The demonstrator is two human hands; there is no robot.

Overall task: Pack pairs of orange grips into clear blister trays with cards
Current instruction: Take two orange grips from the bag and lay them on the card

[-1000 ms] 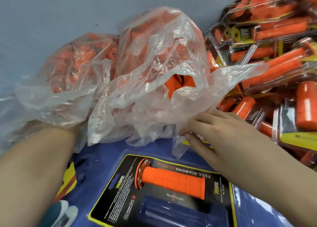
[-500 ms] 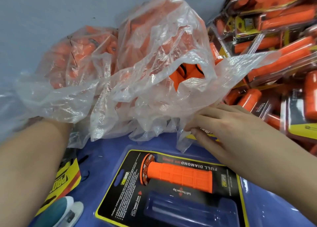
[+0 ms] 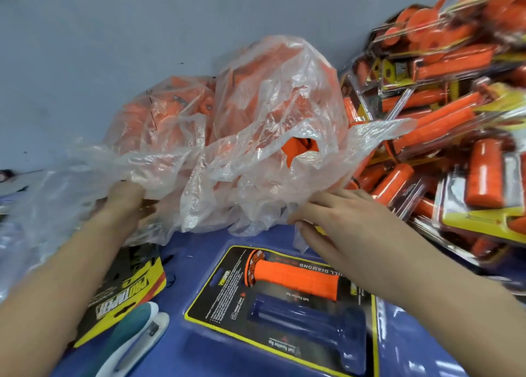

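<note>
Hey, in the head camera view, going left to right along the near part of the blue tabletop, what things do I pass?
Yellow-and-black printed card → clear blister tray with black card, holding one orange ribbed grip → heap of packed blister packs.

The fingers of the left hand [image 3: 125, 203] went under the bag [image 3: 270, 106] and could not be seen. The grips [image 3: 299, 148] inside were mostly an orange blur through the plastic. The packs [image 3: 455, 120] on the right were blurry and cut off by the edge. The teal tool [image 3: 133, 339] was cut off at the bottom. The right hand [image 3: 341, 222] hid some words on the card [image 3: 227, 299], and its small print was too tiny to read.
</note>
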